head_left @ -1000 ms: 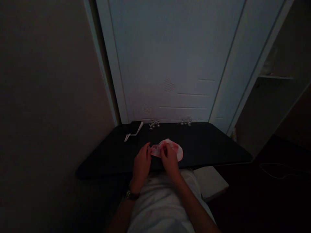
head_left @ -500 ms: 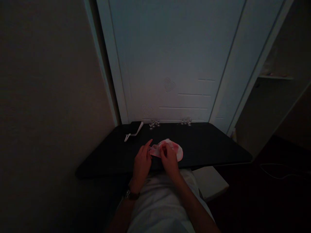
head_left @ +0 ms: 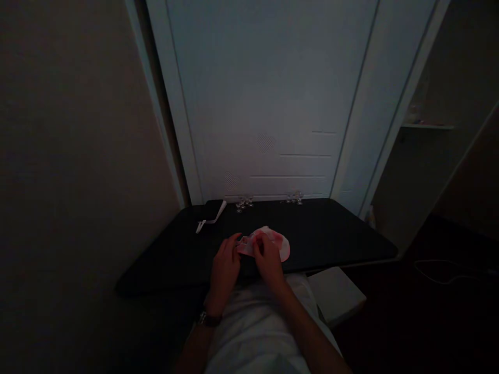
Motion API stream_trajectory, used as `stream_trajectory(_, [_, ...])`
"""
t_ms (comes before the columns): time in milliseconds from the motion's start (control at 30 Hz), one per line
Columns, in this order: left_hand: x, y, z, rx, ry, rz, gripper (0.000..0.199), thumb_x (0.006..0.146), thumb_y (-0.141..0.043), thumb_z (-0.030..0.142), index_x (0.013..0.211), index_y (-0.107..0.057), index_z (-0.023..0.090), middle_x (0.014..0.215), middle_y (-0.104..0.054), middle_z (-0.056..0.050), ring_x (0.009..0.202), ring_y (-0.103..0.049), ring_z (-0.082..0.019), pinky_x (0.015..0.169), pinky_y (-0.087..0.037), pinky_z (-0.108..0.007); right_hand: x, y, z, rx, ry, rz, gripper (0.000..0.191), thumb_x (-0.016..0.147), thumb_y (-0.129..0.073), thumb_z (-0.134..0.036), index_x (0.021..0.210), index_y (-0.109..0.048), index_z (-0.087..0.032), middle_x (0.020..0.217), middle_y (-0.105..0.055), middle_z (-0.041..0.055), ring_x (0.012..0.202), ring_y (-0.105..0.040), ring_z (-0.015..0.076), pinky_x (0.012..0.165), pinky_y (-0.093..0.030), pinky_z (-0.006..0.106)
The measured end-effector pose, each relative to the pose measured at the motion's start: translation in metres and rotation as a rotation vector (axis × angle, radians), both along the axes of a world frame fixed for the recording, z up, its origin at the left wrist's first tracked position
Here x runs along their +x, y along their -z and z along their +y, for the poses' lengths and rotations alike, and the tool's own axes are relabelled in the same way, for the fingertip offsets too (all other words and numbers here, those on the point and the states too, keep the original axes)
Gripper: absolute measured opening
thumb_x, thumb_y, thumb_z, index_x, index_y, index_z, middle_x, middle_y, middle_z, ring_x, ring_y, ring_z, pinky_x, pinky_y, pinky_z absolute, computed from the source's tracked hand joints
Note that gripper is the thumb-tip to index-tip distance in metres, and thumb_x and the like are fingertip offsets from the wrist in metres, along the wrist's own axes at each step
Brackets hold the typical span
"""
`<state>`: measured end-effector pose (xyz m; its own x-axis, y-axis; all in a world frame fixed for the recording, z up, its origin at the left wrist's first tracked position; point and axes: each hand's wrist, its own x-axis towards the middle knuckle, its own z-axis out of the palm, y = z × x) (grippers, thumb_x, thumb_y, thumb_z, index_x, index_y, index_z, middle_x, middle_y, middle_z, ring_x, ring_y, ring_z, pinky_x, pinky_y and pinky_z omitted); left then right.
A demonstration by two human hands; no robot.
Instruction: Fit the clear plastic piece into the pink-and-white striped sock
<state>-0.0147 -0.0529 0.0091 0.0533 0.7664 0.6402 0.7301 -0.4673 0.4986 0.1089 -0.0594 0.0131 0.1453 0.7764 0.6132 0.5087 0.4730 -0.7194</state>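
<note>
A flat pink-and-white piece [head_left: 285, 249] with a rounded right end lies over the dark table near its front edge; its kind is hard to make out in the dim light. My right hand [head_left: 268, 259] pinches the middle of it, thumb and forefinger together. At its narrow left end, where a clear, shiny part [head_left: 244, 241] shows, my left hand [head_left: 226, 262] has its fingers bent round the edge. The left thumb is mostly hidden. A dark watch sits on my left wrist.
The black table [head_left: 323, 234] stands against a pale panelled door [head_left: 265, 93]. Two groups of small clear pieces, left [head_left: 244, 202] and right [head_left: 295, 198], stand along its back edge. A dark object with a white edge [head_left: 220, 210] lies back left. A white box-like block [head_left: 337, 295] is below, front right.
My left forefinger, stretched upward before, is now bent closer to the piece's left end. My right hand keeps its pinch. The whole view has shifted slightly.
</note>
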Motion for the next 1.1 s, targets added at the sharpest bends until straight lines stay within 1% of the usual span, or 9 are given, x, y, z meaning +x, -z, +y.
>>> stream_trajectory(133, [-0.0004, 0.0002, -0.0003, -0.012, 0.006, 0.012, 0.037, 0.082, -0.035, 0.009, 0.114, -0.048, 0.020, 0.110, -0.056, -0.007, 0.100, -0.053, -0.020, 0.089, -0.041, -0.035, 0.0001, -0.0009, -0.0008, -0.011, -0.003, 0.001, 0.018, 0.084, -0.036, -0.019, 0.088, -0.054, -0.019, 0.082, -0.060, 0.0028, 0.074, -0.054, 0.0158, 0.069, -0.041, 0.027])
stream_trajectory(267, [0.0002, -0.0012, -0.0013, -0.019, 0.001, 0.019, 0.034, 0.083, -0.034, 0.010, 0.112, -0.048, 0.020, 0.106, -0.057, -0.007, 0.097, -0.055, -0.020, 0.087, -0.043, -0.035, 0.0004, -0.0011, -0.0001, -0.026, -0.009, 0.007, 0.018, 0.085, -0.036, -0.020, 0.088, -0.054, -0.019, 0.081, -0.060, 0.0027, 0.072, -0.054, 0.0154, 0.069, -0.041, 0.028])
stream_trajectory(467, [0.0002, -0.0015, -0.0009, -0.013, -0.016, 0.012, 0.030, 0.084, -0.039, 0.017, 0.113, -0.048, 0.018, 0.109, -0.057, -0.008, 0.097, -0.056, -0.020, 0.086, -0.044, -0.035, 0.0006, -0.0004, 0.0011, -0.008, -0.022, 0.028, 0.017, 0.083, -0.037, -0.017, 0.088, -0.053, -0.019, 0.085, -0.060, 0.0026, 0.077, -0.054, 0.0154, 0.072, -0.042, 0.028])
stream_trajectory(567, [-0.0003, 0.0003, -0.0003, -0.020, -0.038, -0.002, 0.033, 0.084, -0.040, 0.019, 0.117, -0.044, 0.017, 0.107, -0.059, -0.009, 0.095, -0.057, -0.020, 0.083, -0.045, -0.034, 0.0011, 0.0007, 0.0017, -0.006, -0.033, 0.027, 0.018, 0.083, -0.037, -0.017, 0.089, -0.053, -0.020, 0.085, -0.060, 0.0024, 0.077, -0.055, 0.0155, 0.073, -0.042, 0.029])
stream_trajectory(733, [-0.0003, 0.0017, 0.0006, -0.021, -0.059, -0.010, 0.036, 0.083, -0.041, 0.016, 0.118, -0.043, 0.017, 0.101, -0.061, -0.008, 0.091, -0.060, -0.020, 0.080, -0.046, -0.033, 0.0015, 0.0025, 0.0027, -0.020, -0.027, 0.019, 0.017, 0.082, -0.038, -0.017, 0.087, -0.054, -0.020, 0.083, -0.060, 0.0027, 0.074, -0.055, 0.0159, 0.071, -0.042, 0.029])
stream_trajectory(900, [0.0004, 0.0009, 0.0001, -0.004, -0.054, -0.014, 0.032, 0.083, -0.040, 0.017, 0.115, -0.046, 0.017, 0.106, -0.060, -0.009, 0.094, -0.058, -0.020, 0.081, -0.046, -0.034, 0.0007, 0.0024, 0.0026, -0.006, -0.030, 0.015, 0.016, 0.083, -0.038, -0.017, 0.085, -0.053, -0.020, 0.081, -0.060, 0.0020, 0.074, -0.055, 0.0154, 0.070, -0.042, 0.028])
stream_trajectory(1100, [0.0001, 0.0001, -0.0005, -0.013, -0.039, -0.021, 0.028, 0.084, -0.039, 0.018, 0.111, -0.048, 0.017, 0.108, -0.059, -0.009, 0.098, -0.057, -0.021, 0.084, -0.045, -0.035, 0.0006, 0.0032, 0.0033, -0.010, -0.022, -0.005, 0.017, 0.083, -0.037, -0.018, 0.087, -0.054, -0.019, 0.083, -0.060, 0.0034, 0.075, -0.055, 0.0161, 0.071, -0.042, 0.029])
